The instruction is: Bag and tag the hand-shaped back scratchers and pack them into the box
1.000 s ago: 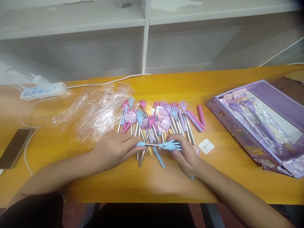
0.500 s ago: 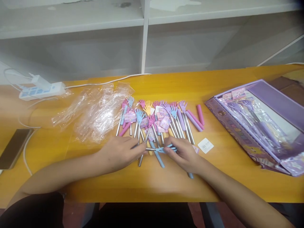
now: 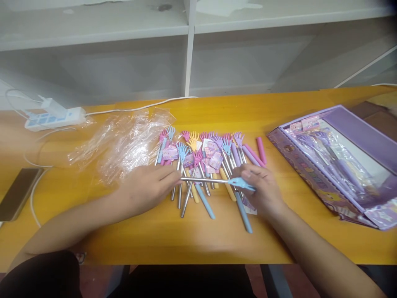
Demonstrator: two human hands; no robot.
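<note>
A telescopic back scratcher (image 3: 206,180) with a metal rod and a light-blue hand-shaped head stretches level between my hands. My left hand (image 3: 151,186) is closed round the rod's left end, and its grip hides that end. My right hand (image 3: 260,186) is closed at the blue head on the right. Beneath and behind the rod lies a pile of more back scratchers (image 3: 194,142) with pink, yellow, blue and purple heads, several bearing small printed tags (image 3: 215,160). Coloured handle tubes, among them a blue tube (image 3: 205,203), lie among them.
Crumpled clear plastic bags (image 3: 124,145) lie left of the pile. A purple box (image 3: 338,165) at right holds wrapped back scratchers. A power strip (image 3: 56,118) with cables and a dark phone (image 3: 18,192) are at far left. Shelving (image 3: 189,54) rises behind the table.
My right hand has moved right and slightly up, away from my left. Much more of the metal rod now shows between them. The white card at right is no longer visible.
</note>
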